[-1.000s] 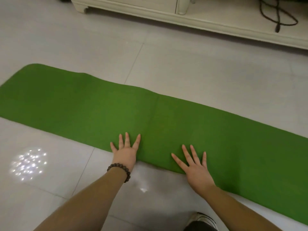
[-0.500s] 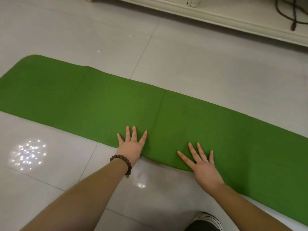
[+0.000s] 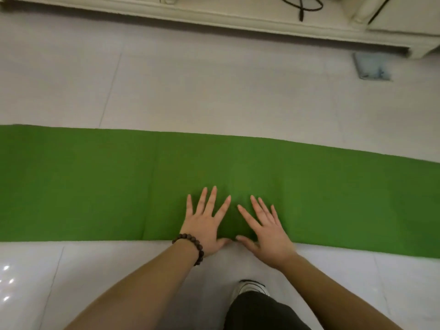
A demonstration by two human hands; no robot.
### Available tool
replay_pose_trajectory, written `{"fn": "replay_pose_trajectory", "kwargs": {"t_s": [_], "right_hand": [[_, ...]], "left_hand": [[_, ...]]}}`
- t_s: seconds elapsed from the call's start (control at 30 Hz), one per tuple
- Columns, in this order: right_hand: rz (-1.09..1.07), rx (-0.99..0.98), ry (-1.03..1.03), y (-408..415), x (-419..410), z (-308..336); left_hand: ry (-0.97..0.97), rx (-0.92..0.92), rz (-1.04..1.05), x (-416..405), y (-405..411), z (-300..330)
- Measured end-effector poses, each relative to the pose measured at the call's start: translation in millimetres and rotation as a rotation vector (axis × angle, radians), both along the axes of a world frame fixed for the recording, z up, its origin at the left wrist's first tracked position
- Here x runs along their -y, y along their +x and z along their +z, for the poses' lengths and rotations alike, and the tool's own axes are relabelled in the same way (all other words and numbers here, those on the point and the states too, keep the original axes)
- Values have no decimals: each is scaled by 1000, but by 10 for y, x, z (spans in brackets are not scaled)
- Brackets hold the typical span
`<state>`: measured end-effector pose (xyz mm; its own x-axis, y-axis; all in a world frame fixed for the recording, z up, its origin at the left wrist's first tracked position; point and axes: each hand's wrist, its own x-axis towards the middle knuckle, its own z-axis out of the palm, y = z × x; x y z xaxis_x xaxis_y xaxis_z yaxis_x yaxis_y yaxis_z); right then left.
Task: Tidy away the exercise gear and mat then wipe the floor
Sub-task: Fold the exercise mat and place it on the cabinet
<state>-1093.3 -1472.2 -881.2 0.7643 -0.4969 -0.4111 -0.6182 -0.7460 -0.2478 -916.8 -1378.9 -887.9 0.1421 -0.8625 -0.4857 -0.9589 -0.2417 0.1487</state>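
A long green exercise mat [image 3: 95, 186] lies flat across the pale tiled floor, running from the left edge of the view to the right edge. My left hand [image 3: 206, 222], with a dark bead bracelet on its wrist, presses flat on the mat's near edge with the fingers spread. Close beside it my right hand [image 3: 266, 227] also lies flat on the mat, fingers straight. The two thumbs nearly touch at the mat's near edge. Neither hand grips anything.
A cream cabinet base [image 3: 214, 15] runs along the far side, with a black cable [image 3: 302, 5] hanging on it. A grey square floor plate [image 3: 371, 66] sits at the far right. My shoe [image 3: 250, 288] and dark trouser leg stand on the tiles just behind my hands.
My hands have come together, from well apart to side by side on the mat's near edge. The camera has swung, so the mat now lies nearly level across the view.
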Motion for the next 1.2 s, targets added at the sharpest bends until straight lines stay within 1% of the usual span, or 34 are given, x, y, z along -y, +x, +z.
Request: {"fn": "replay_pose_trajectory", "kwargs": {"t_s": [0.07,0.13,0.17,0.2,0.23,0.33,0.37,0.43,0.53,0.57,0.6,0.67,0.73,0.8,0.87,0.9,0.93,0.97,1.03,1.07,1.1,1.13,1.17,1.2], "right_hand": [[-107,100,-73,-293,124,19],[-188,126,-141,-588,252,1],[-271,123,-155,-739,323,-12],[-399,116,-166,-908,399,-36],[-572,100,-172,-1092,478,-62],[-1175,65,-120,-1646,723,-101],[-1356,118,-67,-1775,802,-82],[-1656,317,29,-1923,952,-50],[-2028,626,62,-2079,1180,-74],[-2135,710,98,-2142,1234,-85],[-2209,789,185,-2205,1281,-103],[-2245,978,346,-2279,1367,-118],[-2179,1156,308,-2292,1504,-78],[-2006,1201,186,-2252,1658,37],[-1832,1197,115,-2181,1761,201],[-1774,1181,84,-2157,1772,244],[-1760,1148,50,-2157,1754,248],[-1780,1093,24,-2170,1718,214],[-1957,871,87,-2218,1623,104],[-2030,670,143,-2243,1575,65],[-2000,429,141,-2241,1533,48],[-1849,215,55,-2203,1492,37],[-1612,85,-76,-2120,1435,28],[-1321,40,-185,-1983,1355,3]], "left_hand": [[-29,-33,-84,287,-324,-21],[-65,-72,-168,541,-644,-21],[-78,-94,-199,651,-793,-16],[-80,-111,-223,749,-929,-16],[-69,-114,-240,833,-1043,-22],[4,-64,-244,984,-1247,-74],[26,-42,-239,1003,-1276,-95],[55,-6,-239,1015,-1300,-120],[77,4,-243,1027,-1300,-118],[84,5,-246,1031,-1299,-111],[88,9,-248,1033,-1299,-108],[89,17,-241,1031,-1315,-115],[90,12,-222,1030,-1330,-120],[101,6,-201,1028,-1348,-108],[97,1,-182,1033,-1356,-99],[95,-4,-174,1033,-1352,-89],[100,-7,-174,1039,-1341,-85],[116,-9,-183,1042,-1324,-82],[165,-6,-228,1039,-1280,-75],[180,-3,-249,1041,-1258,-77],[188,-2,-263,1047,-1235,-82],[190,-2,-268,1053,-1215,-92],[188,-1,-268,1054,-1204,-106],[182,1,-267,1052,-1204,-124]]}}
